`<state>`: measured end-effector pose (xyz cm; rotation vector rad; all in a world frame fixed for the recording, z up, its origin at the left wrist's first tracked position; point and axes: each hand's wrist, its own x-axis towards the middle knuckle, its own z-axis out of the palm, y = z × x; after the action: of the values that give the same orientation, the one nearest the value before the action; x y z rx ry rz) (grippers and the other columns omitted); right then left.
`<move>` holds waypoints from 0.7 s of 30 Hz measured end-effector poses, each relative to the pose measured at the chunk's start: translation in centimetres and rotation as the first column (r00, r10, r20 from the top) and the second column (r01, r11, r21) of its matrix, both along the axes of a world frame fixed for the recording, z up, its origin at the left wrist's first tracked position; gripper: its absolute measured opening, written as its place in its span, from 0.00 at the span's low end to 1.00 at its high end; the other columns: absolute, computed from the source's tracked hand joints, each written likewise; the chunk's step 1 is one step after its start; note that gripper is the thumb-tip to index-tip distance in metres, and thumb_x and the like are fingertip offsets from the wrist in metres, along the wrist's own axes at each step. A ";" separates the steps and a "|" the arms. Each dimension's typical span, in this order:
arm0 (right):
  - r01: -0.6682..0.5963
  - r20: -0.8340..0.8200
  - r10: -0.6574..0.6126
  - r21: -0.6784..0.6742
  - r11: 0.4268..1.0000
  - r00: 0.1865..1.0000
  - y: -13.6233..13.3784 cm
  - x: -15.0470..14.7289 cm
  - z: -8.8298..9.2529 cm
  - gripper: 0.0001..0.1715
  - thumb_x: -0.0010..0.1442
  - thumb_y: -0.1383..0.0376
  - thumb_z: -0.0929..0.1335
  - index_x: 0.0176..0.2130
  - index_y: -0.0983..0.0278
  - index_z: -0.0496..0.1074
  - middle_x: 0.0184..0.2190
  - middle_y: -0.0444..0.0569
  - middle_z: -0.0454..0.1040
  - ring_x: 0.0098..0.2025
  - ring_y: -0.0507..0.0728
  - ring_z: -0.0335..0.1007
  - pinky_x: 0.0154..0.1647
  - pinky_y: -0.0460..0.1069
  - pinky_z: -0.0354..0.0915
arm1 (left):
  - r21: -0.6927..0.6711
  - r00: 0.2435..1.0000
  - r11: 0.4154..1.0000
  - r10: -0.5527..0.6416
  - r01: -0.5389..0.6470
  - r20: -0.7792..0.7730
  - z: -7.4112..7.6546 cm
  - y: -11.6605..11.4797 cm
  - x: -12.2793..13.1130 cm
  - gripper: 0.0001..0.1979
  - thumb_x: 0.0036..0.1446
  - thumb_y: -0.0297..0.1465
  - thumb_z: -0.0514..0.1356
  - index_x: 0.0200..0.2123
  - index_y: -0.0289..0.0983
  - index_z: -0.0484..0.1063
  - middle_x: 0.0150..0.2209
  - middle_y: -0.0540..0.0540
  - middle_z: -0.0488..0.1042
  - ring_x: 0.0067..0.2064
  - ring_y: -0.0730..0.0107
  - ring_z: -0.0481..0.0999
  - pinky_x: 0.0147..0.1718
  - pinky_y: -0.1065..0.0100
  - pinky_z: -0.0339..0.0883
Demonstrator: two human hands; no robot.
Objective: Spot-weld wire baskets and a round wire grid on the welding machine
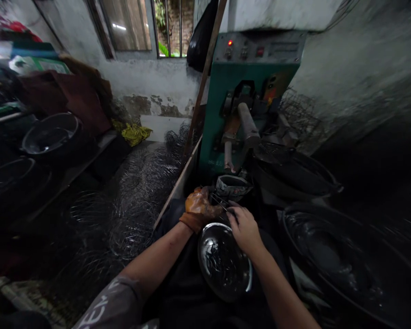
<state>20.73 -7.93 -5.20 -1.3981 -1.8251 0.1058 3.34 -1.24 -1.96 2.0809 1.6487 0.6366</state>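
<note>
Right hand (245, 230), bare, thumb and fingers pinching slim grey metal wires (220, 199), which lie at its fingertips, long axis slanting from far left to near right, toward the left hand (200, 208), in a stained orange glove, curled, its own grip impossible to tell. Nearer the body, below both hands: one shiny round metal bowl (226, 290) containing dark slender pieces (214, 260). Beyond the hands: one grey open-topped container (231, 191), then one green metal machine (222, 80).
</note>
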 end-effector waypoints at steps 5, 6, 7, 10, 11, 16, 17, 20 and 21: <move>-0.040 -0.026 0.040 0.007 0.999 0.999 0.9 1.3 0.1 0.10 0.68 0.65 0.60 0.40 0.59 0.70 0.43 0.57 0.79 0.47 0.65 0.77 0.49 0.61 0.74 | -0.064 0.977 0.979 -0.189 0.196 0.098 0.2 1.0 -1.7 0.48 0.46 0.47 0.73 0.67 0.35 0.63 0.63 0.35 0.69 0.61 0.48 0.72 0.62 0.56 0.67; -0.048 -0.033 0.049 0.011 0.999 0.998 1.2 1.7 0.4 0.09 0.68 0.64 0.61 0.40 0.59 0.70 0.43 0.57 0.79 0.46 0.65 0.77 0.49 0.60 0.75 | -0.056 0.960 0.964 -0.251 0.259 0.124 0.2 1.1 -2.3 0.50 0.47 0.47 0.72 0.69 0.34 0.60 0.64 0.34 0.67 0.62 0.49 0.71 0.62 0.58 0.66; -0.050 -0.036 0.050 0.015 0.999 0.998 1.5 2.2 0.7 0.09 0.68 0.64 0.61 0.40 0.59 0.70 0.42 0.56 0.80 0.46 0.65 0.77 0.48 0.60 0.75 | -0.043 0.949 0.954 -0.289 0.296 0.129 0.4 1.2 -2.9 0.51 0.48 0.47 0.72 0.70 0.34 0.58 0.65 0.34 0.67 0.63 0.50 0.71 0.63 0.58 0.65; -0.014 -0.035 0.015 0.018 1.000 0.999 2.2 3.5 1.9 0.09 0.68 0.61 0.62 0.40 0.60 0.71 0.39 0.55 0.80 0.42 0.64 0.78 0.45 0.58 0.75 | 0.033 0.975 0.974 -0.224 0.224 -0.002 1.0 1.2 -4.4 0.49 0.49 0.46 0.70 0.71 0.37 0.59 0.63 0.35 0.69 0.61 0.47 0.73 0.61 0.54 0.67; -0.003 -0.030 0.004 0.017 1.000 1.000 2.4 3.7 2.4 0.10 0.68 0.60 0.62 0.39 0.60 0.71 0.37 0.55 0.80 0.40 0.64 0.78 0.43 0.57 0.75 | 0.084 0.983 0.980 -0.177 0.181 -0.057 1.3 1.2 -4.6 0.48 0.49 0.47 0.70 0.70 0.39 0.60 0.62 0.35 0.69 0.60 0.46 0.73 0.60 0.53 0.67; -0.052 -0.003 0.052 0.010 0.999 0.999 2.9 3.8 4.8 0.11 0.67 0.60 0.62 0.39 0.61 0.72 0.35 0.54 0.79 0.38 0.63 0.78 0.42 0.55 0.74 | 0.330 0.930 0.870 -0.344 0.367 -0.127 2.6 2.3 -3.8 0.46 0.46 0.49 0.71 0.68 0.44 0.64 0.71 0.38 0.57 0.71 0.42 0.57 0.67 0.50 0.57; -0.068 0.000 0.068 0.007 0.998 0.998 2.9 3.8 5.2 0.11 0.67 0.60 0.63 0.39 0.61 0.72 0.35 0.54 0.80 0.38 0.63 0.78 0.42 0.55 0.74 | 0.349 0.906 0.837 -0.403 0.421 -0.127 2.7 2.7 -3.3 0.45 0.48 0.48 0.70 0.68 0.44 0.65 0.71 0.38 0.58 0.71 0.42 0.57 0.67 0.49 0.56; -0.079 -0.011 0.080 0.011 0.997 0.997 2.6 3.7 6.1 0.11 0.68 0.60 0.63 0.39 0.60 0.73 0.35 0.53 0.80 0.38 0.62 0.78 0.42 0.54 0.74 | 0.351 0.852 0.783 -0.513 0.513 -0.102 2.4 3.7 -1.6 0.42 0.50 0.47 0.68 0.66 0.41 0.67 0.63 0.37 0.69 0.65 0.47 0.67 0.65 0.51 0.61; -0.069 -0.017 0.070 0.018 0.997 0.997 2.5 3.8 6.2 0.12 0.68 0.58 0.63 0.38 0.60 0.73 0.35 0.52 0.80 0.37 0.62 0.78 0.42 0.55 0.74 | 0.343 0.843 0.778 -0.532 0.526 -0.086 2.1 3.8 -1.2 0.41 0.49 0.48 0.68 0.65 0.40 0.67 0.60 0.37 0.72 0.62 0.48 0.70 0.63 0.52 0.63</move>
<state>24.52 -5.39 0.99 -1.3183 -1.8559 0.1378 2.19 2.57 0.12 2.6314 0.8889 0.7861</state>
